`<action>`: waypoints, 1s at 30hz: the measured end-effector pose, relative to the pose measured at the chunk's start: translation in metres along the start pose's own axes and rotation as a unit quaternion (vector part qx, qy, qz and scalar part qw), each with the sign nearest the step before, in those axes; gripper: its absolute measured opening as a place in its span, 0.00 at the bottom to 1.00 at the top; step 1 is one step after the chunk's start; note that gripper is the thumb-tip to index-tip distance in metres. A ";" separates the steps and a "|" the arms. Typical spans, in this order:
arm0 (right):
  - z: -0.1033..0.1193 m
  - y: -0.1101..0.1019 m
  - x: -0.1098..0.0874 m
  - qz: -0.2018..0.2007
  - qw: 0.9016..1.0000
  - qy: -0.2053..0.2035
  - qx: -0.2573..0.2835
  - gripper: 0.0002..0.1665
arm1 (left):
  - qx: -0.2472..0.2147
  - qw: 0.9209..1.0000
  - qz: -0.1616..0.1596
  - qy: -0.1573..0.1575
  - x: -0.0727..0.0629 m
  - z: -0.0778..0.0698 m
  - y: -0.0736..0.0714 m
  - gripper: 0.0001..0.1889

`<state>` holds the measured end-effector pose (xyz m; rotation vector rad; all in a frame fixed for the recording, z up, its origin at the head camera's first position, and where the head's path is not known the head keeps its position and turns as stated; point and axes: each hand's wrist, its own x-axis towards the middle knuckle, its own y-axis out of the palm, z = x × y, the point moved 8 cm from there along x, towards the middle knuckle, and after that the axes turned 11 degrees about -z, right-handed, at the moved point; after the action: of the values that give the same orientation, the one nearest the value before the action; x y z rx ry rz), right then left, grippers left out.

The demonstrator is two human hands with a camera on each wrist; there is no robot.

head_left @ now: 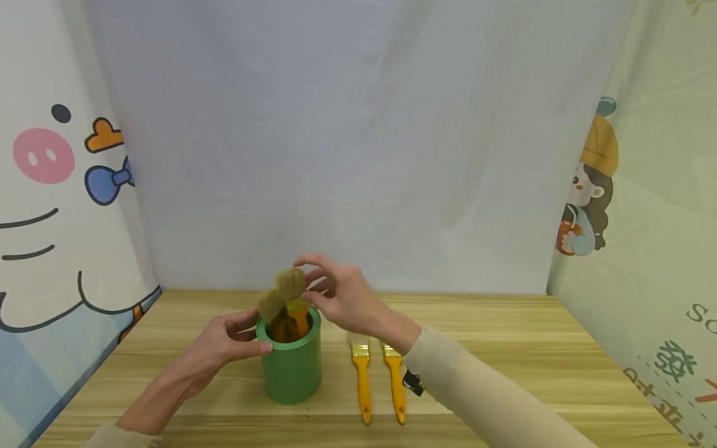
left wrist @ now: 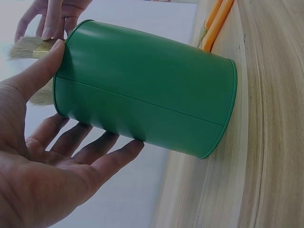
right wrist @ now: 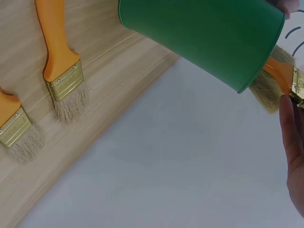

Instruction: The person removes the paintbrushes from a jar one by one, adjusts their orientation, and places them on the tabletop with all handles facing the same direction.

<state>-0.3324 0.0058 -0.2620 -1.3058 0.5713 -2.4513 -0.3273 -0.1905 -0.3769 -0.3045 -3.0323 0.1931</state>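
A green cylindrical can [head_left: 293, 373] stands upright on the table, open at the top. My left hand [head_left: 226, 339] holds it near the rim, thumb on the near side and fingers along the far side. Paintbrushes poke out bristles up, one paintbrush [head_left: 271, 306] leaning left and an orange-handled paintbrush [head_left: 290, 284] rising higher beside it. My right hand [head_left: 347, 295] pinches this higher brush at its metal band, thumb and fingers curled. In the right wrist view the band of the paintbrush [right wrist: 298, 85] touches a fingertip. The lower handles are hidden inside the can.
Right of the can, two more paintbrushes lie side by side, a left paintbrush [head_left: 363, 382] and a right paintbrush [head_left: 395, 386], handles toward me. My right forearm passes over the latter's bristles. A pale curtain [head_left: 347, 155] hangs behind the wooden table [head_left: 504, 354].
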 end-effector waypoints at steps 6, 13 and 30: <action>0.005 -0.012 0.007 -0.025 1.000 -0.005 0.013 0.28 | -0.001 1.000 0.002 -0.003 0.000 0.000 0.000 0.45; 0.014 -0.027 0.015 -0.048 0.998 -0.016 0.029 0.28 | 0.001 1.000 -0.003 -0.004 0.000 0.000 -0.001 0.47; 0.036 -0.073 0.031 -0.095 0.992 -0.025 0.074 0.28 | 0.014 1.000 -0.010 -0.011 0.001 0.002 0.001 0.48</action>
<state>-0.3243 0.0485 -0.1870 -1.4139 0.2571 -2.5455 -0.3281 -0.1900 -0.3788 -0.2713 -3.0502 0.2373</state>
